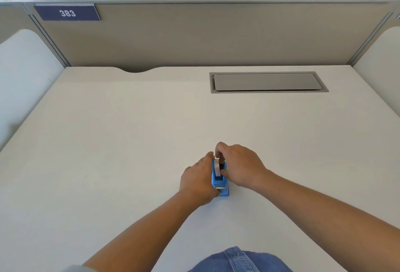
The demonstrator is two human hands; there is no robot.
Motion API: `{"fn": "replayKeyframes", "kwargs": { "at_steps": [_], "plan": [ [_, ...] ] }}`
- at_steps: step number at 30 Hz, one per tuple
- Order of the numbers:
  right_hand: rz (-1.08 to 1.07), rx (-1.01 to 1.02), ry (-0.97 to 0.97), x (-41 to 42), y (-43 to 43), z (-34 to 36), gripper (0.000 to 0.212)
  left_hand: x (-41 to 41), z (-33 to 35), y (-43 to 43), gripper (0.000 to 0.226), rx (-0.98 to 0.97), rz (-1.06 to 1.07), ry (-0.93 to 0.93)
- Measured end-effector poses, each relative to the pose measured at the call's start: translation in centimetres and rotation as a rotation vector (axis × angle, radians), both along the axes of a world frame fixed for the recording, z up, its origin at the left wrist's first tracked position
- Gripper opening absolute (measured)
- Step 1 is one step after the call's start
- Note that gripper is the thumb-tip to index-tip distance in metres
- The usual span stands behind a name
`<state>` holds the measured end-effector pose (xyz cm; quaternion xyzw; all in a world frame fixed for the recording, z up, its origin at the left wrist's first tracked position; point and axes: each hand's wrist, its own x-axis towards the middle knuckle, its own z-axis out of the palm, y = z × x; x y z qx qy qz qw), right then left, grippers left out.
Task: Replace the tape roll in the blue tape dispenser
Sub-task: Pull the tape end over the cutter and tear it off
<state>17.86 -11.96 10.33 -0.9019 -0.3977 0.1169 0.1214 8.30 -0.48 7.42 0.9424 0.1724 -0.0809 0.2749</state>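
Observation:
A small blue tape dispenser (221, 185) stands on the white desk (129, 142), its cutter end toward me. My left hand (198, 182) wraps around its left side and holds it down. A tape roll (217, 169) sits in the dispenser's top. My right hand (240, 164) pinches the roll from the right, thumb and fingers closed on it. Most of the dispenser's left side and far end are hidden by my hands.
A grey cable hatch (268, 81) lies flush in the desk at the back right. A beige partition (205, 33) with a "383" label (67, 13) closes the far edge. White side panels stand at left and right.

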Motion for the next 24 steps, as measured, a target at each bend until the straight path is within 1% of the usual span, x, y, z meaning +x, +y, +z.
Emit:
{"fn": "replayKeyframes", "kwargs": {
  "at_steps": [2, 5, 9, 14, 18, 24],
  "plan": [
    [-0.03, 0.025, -0.009, -0.21, -0.11, -0.23, 0.031, -0.03, 0.05, -0.01, 0.084, 0.004, -0.002, -0.001],
    [-0.092, 0.012, -0.016, -0.35, -0.24, -0.48, 0.023, 0.0, 0.02, -0.04, 0.084, 0.007, 0.004, -0.001],
    [-0.105, -0.001, -0.006, -0.25, -0.32, -0.53, 0.017, -0.01, -0.04, -0.18, 0.093, -0.002, 0.007, 0.009],
    [-0.006, -0.032, -0.065, -0.17, -0.31, -0.41, 0.008, 0.03, -0.06, -0.14, 0.093, -0.004, 0.014, 0.007],
    [0.126, -0.1, -0.113, 0.03, -0.69, -0.4, 0.013, 0.01, -0.11, -0.11, 0.086, 0.008, -0.001, -0.004],
    [0.159, -0.123, -0.094, -0.68, -0.8, -0.38, 0.01, -0.16, -0.23, -0.02, 0.077, 0.018, -0.004, -0.043]
  ]
}}
